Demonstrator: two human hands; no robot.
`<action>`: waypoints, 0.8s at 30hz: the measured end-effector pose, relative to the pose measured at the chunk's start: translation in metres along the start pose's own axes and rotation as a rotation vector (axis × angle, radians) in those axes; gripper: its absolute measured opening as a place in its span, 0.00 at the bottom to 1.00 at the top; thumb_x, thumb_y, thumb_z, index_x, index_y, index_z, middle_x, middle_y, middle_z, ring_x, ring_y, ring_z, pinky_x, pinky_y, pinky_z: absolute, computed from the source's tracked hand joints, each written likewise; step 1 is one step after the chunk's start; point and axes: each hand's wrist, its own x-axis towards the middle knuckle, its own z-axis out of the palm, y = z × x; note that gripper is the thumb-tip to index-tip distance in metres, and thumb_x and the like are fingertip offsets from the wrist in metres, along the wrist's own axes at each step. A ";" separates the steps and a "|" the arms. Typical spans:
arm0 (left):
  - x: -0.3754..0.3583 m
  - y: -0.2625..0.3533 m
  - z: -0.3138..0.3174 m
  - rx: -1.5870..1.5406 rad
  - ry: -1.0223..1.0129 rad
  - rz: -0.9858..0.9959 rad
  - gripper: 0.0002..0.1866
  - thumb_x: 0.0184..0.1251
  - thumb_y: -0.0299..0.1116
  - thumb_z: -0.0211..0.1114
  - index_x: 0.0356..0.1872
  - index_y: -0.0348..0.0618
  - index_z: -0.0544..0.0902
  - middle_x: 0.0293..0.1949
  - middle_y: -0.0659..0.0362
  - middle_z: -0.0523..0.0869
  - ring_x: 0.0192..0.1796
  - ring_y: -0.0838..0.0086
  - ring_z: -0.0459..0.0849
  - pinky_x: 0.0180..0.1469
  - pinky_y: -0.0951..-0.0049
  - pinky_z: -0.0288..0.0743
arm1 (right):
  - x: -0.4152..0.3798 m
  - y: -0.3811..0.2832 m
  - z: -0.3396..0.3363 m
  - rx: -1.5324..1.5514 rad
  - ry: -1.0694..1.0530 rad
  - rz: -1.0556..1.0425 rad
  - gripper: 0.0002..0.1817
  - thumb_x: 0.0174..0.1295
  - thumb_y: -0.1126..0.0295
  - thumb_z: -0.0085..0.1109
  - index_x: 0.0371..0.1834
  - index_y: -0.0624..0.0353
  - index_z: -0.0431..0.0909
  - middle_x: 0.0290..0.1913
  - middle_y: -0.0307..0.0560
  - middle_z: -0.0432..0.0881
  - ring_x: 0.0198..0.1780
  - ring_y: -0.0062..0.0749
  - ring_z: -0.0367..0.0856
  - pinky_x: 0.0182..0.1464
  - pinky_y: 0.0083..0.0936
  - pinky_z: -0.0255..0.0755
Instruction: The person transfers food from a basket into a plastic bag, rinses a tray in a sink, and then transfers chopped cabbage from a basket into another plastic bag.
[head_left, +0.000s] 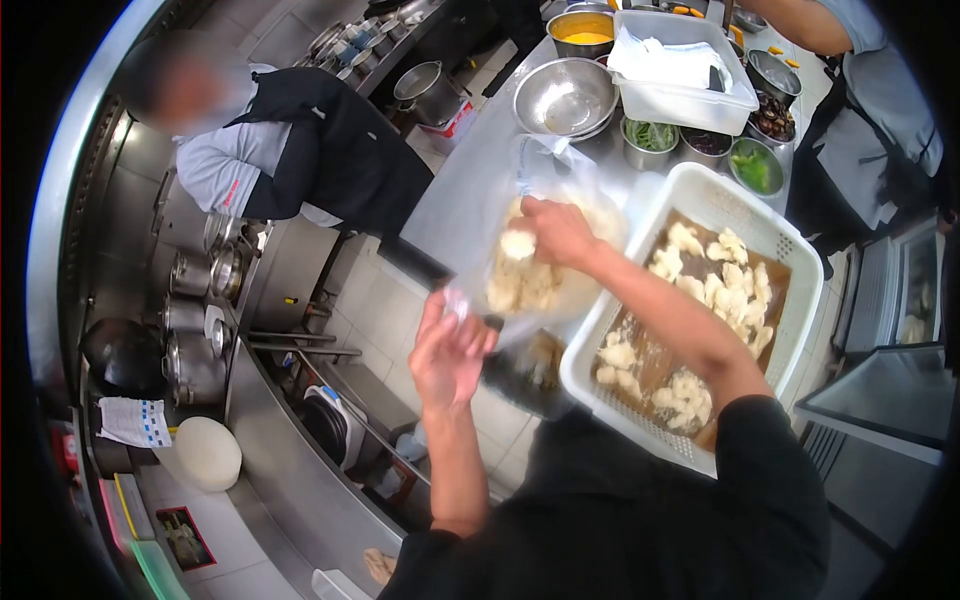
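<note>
My right hand [555,232] is over a clear plastic bag [590,205], its fingers closed on a pale cauliflower floret [517,244]. More pale florets show through the bag, which rests at the steel table's edge. My left hand [450,352] is raised beside the bag's lower left side, fingers curled on what looks like the edge of the plastic; motion blurs this part. Under my right forearm stands a white perforated crate [694,180]. On its brown bottom lie many cauliflower florets [735,295] in loose groups.
On the steel table [450,200] stand a metal bowl [566,97], a white plastic tub [690,115] and several pots of ingredients. One co-worker [290,140] is at the left, another [880,130] at the right. A dark container [530,375] sits below the bag.
</note>
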 end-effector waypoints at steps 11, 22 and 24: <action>-0.009 -0.007 -0.002 -0.011 0.027 -0.021 0.14 0.62 0.36 0.56 0.46 0.42 0.74 0.20 0.63 0.66 0.22 0.77 0.65 0.32 0.71 0.64 | -0.018 -0.038 0.006 0.116 -0.124 0.055 0.13 0.44 0.62 0.64 0.23 0.62 0.80 0.31 0.50 0.80 0.35 0.50 0.81 0.37 0.39 0.74; -0.006 -0.003 -0.007 -0.049 0.006 -0.014 0.13 0.62 0.37 0.56 0.45 0.42 0.75 0.20 0.64 0.67 0.22 0.77 0.65 0.33 0.71 0.63 | -0.001 -0.004 -0.013 0.950 -0.249 0.347 0.34 0.49 0.72 0.67 0.63 0.46 0.66 0.40 0.37 0.79 0.40 0.24 0.76 0.36 0.23 0.71; -0.006 -0.003 -0.004 -0.057 0.023 -0.017 0.13 0.62 0.37 0.56 0.44 0.42 0.76 0.20 0.64 0.66 0.22 0.77 0.65 0.33 0.71 0.64 | -0.004 -0.003 -0.027 1.150 -0.350 0.525 0.35 0.52 0.69 0.68 0.65 0.44 0.65 0.43 0.36 0.78 0.42 0.23 0.75 0.36 0.22 0.70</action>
